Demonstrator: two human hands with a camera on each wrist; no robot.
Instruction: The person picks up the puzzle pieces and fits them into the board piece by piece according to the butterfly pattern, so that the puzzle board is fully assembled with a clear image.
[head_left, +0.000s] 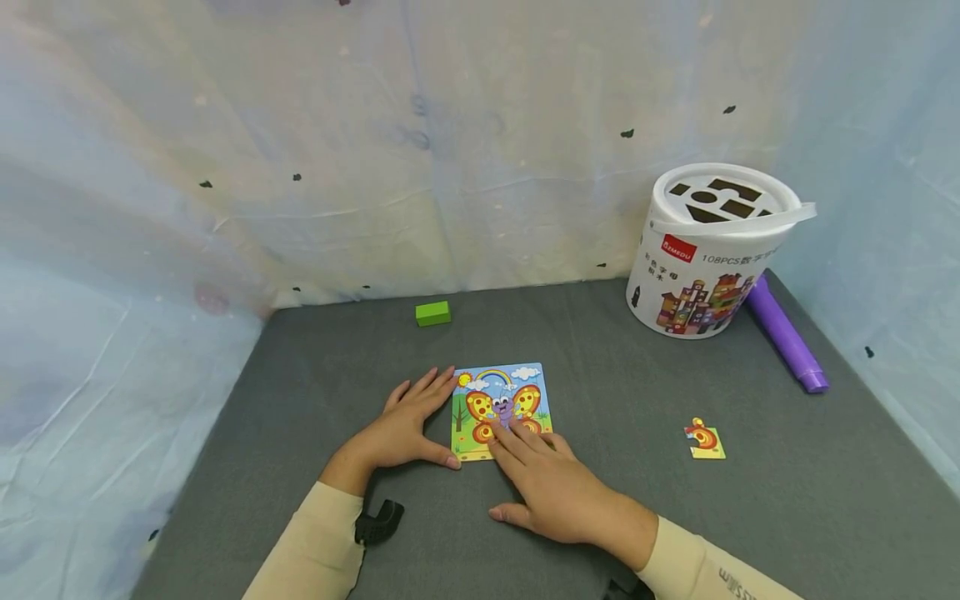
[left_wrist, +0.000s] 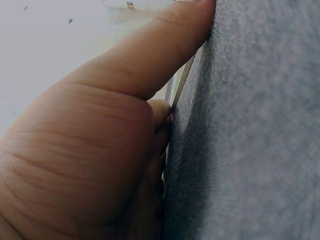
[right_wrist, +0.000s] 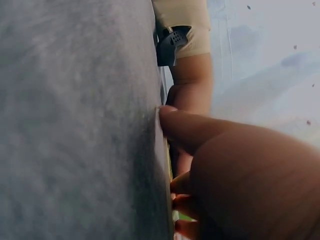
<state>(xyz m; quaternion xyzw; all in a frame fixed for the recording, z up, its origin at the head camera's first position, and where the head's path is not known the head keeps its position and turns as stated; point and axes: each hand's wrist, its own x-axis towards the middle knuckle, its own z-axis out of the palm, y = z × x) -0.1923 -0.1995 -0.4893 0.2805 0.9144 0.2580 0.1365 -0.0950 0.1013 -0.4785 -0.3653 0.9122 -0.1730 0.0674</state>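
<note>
A square butterfly jigsaw puzzle (head_left: 501, 385) lies flat on the grey tabletop. My left hand (head_left: 405, 427) rests along its left side, fingertips at the upper left corner and thumb at the lower left one. Extended fingers of my right hand (head_left: 558, 492) lie over the puzzle's lower right part and hide it, while the thumb is spread off to the left, below the board's near edge. Off to the right, a loose jigsaw piece (head_left: 707, 442) with an orange-red swirl sits by itself. In the left wrist view the puzzle's thin edge (left_wrist: 182, 82) shows beyond the thumb.
A white lidded bucket (head_left: 693, 267) with block pictures stands at the back right, a purple tube (head_left: 787, 333) beside it. Near the back edge lies a green block (head_left: 432, 314). Pale plastic sheeting (head_left: 487, 167) hangs behind and at both sides of the table.
</note>
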